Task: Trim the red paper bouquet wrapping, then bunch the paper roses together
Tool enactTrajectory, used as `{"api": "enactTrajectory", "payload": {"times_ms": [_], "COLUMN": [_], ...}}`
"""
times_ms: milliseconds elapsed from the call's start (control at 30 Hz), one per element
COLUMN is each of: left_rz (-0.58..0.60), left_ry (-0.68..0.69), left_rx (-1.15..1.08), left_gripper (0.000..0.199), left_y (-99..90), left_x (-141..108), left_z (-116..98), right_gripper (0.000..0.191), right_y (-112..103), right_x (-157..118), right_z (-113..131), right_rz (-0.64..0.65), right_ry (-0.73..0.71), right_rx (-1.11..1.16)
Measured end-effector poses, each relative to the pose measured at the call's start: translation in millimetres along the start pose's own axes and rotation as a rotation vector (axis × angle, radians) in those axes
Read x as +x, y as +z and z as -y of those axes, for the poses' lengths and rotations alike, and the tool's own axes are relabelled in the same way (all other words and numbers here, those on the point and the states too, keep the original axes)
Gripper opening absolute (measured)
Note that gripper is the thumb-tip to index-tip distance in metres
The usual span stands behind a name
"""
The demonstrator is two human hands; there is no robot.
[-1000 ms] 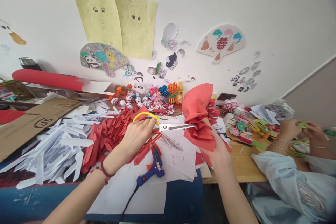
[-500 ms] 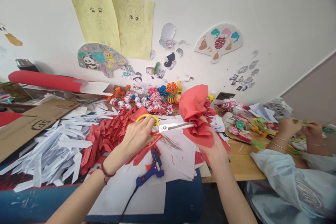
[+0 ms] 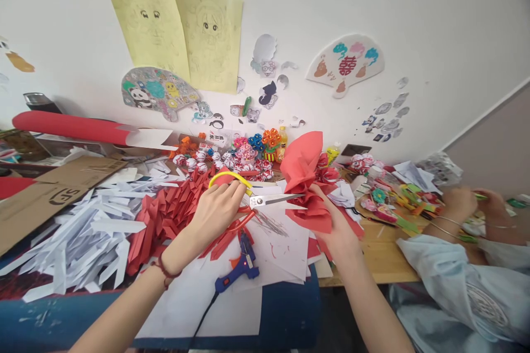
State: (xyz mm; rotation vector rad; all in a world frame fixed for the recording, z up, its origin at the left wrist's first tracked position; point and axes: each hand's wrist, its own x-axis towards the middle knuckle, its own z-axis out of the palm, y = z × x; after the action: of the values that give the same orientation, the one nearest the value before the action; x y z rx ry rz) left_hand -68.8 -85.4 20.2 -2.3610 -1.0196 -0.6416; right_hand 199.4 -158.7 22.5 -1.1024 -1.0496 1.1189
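Observation:
My left hand [image 3: 221, 204] is closed on the handles of a pair of scissors [image 3: 265, 200], one handle yellow and one red. The blades are parted and point right, their tips at the crumpled red paper [image 3: 304, 182]. My right hand [image 3: 337, 226] grips that gathered red paper from the right and below; some of its fingers are hidden behind the folds. Below the scissors, a blue glue gun [image 3: 238, 271] rests on white sheets [image 3: 227, 311]. Folded red strips [image 3: 169, 207] are piled to the left of my left hand.
White paper strips [image 3: 89, 231] and cardboard [image 3: 53, 193] cover the left side. Paper flowers [image 3: 246, 153] stand at the back against the wall. At right, another person's hands [image 3: 459, 204] hold something small and green above craft pieces.
The scissor blades have opened wider and drawn slightly left out of the red paper. The red paper has shifted a little left and turned in my right hand.

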Motion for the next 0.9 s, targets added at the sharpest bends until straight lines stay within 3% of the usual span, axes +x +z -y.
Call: {"api": "enactTrajectory", "payload": {"times_ms": [100, 233, 333, 500, 700, 900], "left_rz": [-0.012, -0.017, -0.017, 0.014, 0.087, 0.161], "left_ry": [-0.003, -0.013, -0.012, -0.011, -0.018, -0.008], "left_rx": [-0.006, -0.019, -0.007, 0.007, -0.064, -0.116], "left_gripper": [0.026, 0.013, 0.006, 0.010, 0.011, 0.010], "left_y": [0.1, 0.7, 0.2, -2.7, -2.1, 0.0], "left_x": [-1.6, -2.8, -3.2, -3.8, -4.5, -2.8], "left_z": [-0.5, -1.2, -0.9, 1.6, 3.1, 2.3], "right_gripper": [0.077, 0.066, 0.068, 0.059, 0.078, 0.064], "right_y": [0.6, 5.2, 9.4, 9.6, 2.0, 6.3], "right_x": [-3.8, -6.6, -7.7, -8.2, -6.0, -7.2], "right_z": [2.2, 5.8, 9.2, 7.4, -0.5, 2.4], "right_rz": [-0.001, -0.032, -0.036, -0.031, -0.029, -0.039], "right_ry": [0.021, 0.088, 0.096, 0.118, 0.086, 0.143], "right_rx": [-0.068, 0.044, 0.058, 0.160, -0.022, 0.158]}}
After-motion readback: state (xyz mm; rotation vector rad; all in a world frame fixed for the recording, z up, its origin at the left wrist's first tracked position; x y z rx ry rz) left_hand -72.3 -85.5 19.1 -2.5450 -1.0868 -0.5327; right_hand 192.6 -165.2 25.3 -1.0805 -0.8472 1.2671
